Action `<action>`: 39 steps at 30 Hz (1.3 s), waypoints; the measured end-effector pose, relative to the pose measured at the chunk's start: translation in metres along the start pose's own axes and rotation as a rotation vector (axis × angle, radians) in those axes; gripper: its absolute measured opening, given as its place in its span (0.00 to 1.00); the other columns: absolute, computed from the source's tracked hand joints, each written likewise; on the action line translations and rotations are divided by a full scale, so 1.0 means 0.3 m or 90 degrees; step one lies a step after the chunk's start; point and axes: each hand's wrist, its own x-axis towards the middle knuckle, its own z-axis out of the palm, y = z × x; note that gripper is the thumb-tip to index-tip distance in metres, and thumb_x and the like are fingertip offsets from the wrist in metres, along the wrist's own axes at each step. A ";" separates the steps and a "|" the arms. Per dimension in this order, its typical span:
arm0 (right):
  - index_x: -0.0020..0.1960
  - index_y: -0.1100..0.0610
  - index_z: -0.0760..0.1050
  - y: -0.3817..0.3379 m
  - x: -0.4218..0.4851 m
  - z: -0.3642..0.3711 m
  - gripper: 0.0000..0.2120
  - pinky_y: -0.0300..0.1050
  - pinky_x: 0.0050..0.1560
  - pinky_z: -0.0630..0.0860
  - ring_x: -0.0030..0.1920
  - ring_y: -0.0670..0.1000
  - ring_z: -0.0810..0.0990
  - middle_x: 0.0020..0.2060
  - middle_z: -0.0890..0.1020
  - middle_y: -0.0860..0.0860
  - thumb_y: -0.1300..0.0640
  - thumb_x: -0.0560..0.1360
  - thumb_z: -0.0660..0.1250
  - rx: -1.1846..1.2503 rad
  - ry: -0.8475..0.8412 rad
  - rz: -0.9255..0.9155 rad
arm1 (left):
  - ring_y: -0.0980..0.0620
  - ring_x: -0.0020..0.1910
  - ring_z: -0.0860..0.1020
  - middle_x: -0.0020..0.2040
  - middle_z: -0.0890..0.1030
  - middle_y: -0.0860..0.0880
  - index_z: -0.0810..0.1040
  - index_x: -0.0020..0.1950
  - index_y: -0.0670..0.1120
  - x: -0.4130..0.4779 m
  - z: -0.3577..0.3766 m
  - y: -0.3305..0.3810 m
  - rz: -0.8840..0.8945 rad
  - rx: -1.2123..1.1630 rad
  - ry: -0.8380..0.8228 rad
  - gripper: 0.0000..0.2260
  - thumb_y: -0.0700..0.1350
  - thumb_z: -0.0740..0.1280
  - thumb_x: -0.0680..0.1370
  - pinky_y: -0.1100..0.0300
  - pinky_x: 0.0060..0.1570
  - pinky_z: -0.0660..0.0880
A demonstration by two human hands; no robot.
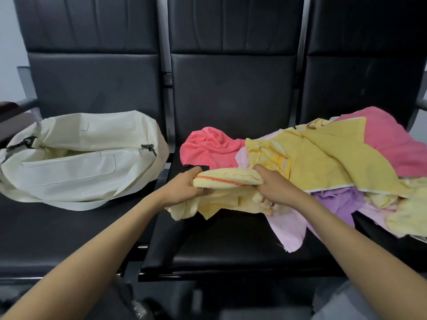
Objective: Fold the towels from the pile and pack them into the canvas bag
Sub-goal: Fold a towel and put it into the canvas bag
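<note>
Pale-yellow towel (227, 180), orange stripe, part-folded, is held over the middle seat (231, 239), betw. the bag (76, 162) on the left seat and the pile (323, 162) spread to the right. L hand (184, 188) is curled round its left end; R hand (275, 185) is clamped on the right end. Loose yellow cloth is seen hanging underneath; same towel or another can't be told. Risks: if that cloth is dragged along, part of the pile could be pulled off the seat edge. Fold may spring open if either grip is eased in transit. Bag mouth is only narrowly parted, so the towel could be snagged & bunched at the opening.
</note>
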 end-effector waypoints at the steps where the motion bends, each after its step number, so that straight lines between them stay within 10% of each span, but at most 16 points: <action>1: 0.54 0.57 0.70 -0.016 -0.003 -0.027 0.06 0.54 0.47 0.76 0.47 0.57 0.79 0.46 0.80 0.56 0.62 0.78 0.58 0.004 0.003 -0.008 | 0.57 0.42 0.75 0.42 0.76 0.56 0.73 0.50 0.47 -0.009 -0.021 0.029 -0.007 -0.020 -0.012 0.14 0.49 0.75 0.72 0.63 0.44 0.71; 5: 0.50 0.52 0.72 -0.093 -0.020 -0.169 0.05 0.44 0.42 0.77 0.44 0.52 0.80 0.44 0.79 0.49 0.61 0.77 0.61 0.008 0.015 -0.052 | 0.57 0.46 0.80 0.45 0.81 0.56 0.78 0.51 0.54 -0.040 -0.141 0.144 -0.013 0.080 -0.068 0.16 0.47 0.78 0.67 0.66 0.45 0.74; 10: 0.44 0.51 0.74 -0.218 -0.059 -0.354 0.19 0.56 0.40 0.78 0.41 0.53 0.82 0.40 0.81 0.48 0.43 0.63 0.77 -0.059 -0.001 -0.085 | 0.50 0.41 0.82 0.39 0.83 0.51 0.80 0.42 0.46 -0.070 -0.290 0.300 -0.073 0.237 -0.057 0.08 0.44 0.76 0.67 0.57 0.40 0.79; 15: 0.53 0.53 0.79 -0.271 -0.071 -0.529 0.18 0.51 0.48 0.80 0.48 0.51 0.84 0.47 0.85 0.49 0.53 0.66 0.79 0.040 -0.137 -0.094 | 0.52 0.41 0.84 0.43 0.85 0.50 0.79 0.49 0.45 -0.118 -0.441 0.391 -0.078 -0.025 -0.146 0.08 0.36 0.72 0.72 0.60 0.38 0.78; 18: 0.53 0.51 0.80 -0.236 0.007 -0.553 0.13 0.53 0.51 0.80 0.49 0.54 0.84 0.48 0.85 0.50 0.54 0.70 0.75 -0.064 -0.175 -0.026 | 0.50 0.49 0.82 0.49 0.84 0.51 0.79 0.53 0.47 -0.048 -0.470 0.368 -0.125 0.126 -0.167 0.11 0.43 0.74 0.71 0.56 0.50 0.78; 22: 0.44 0.51 0.72 -0.207 0.179 -0.496 0.01 0.57 0.41 0.79 0.41 0.56 0.80 0.45 0.81 0.53 0.55 0.75 0.63 -0.278 0.026 -0.003 | 0.47 0.46 0.75 0.46 0.78 0.50 0.76 0.50 0.48 0.111 -0.432 0.325 -0.125 0.444 0.089 0.07 0.48 0.66 0.75 0.54 0.46 0.73; 30: 0.53 0.57 0.71 -0.231 0.288 -0.485 0.06 0.47 0.41 0.67 0.46 0.57 0.76 0.47 0.76 0.54 0.61 0.76 0.63 -0.344 0.477 -0.114 | 0.45 0.46 0.71 0.46 0.74 0.48 0.70 0.50 0.45 0.238 -0.459 0.247 0.039 0.357 0.460 0.04 0.40 0.59 0.76 0.52 0.40 0.67; 39: 0.57 0.51 0.72 -0.040 0.167 -0.173 0.11 0.47 0.45 0.71 0.53 0.54 0.77 0.52 0.78 0.50 0.57 0.75 0.62 -0.489 -0.033 -0.152 | 0.46 0.50 0.78 0.46 0.79 0.49 0.73 0.45 0.48 0.082 -0.185 -0.076 -0.060 0.381 0.103 0.03 0.44 0.61 0.77 0.57 0.45 0.69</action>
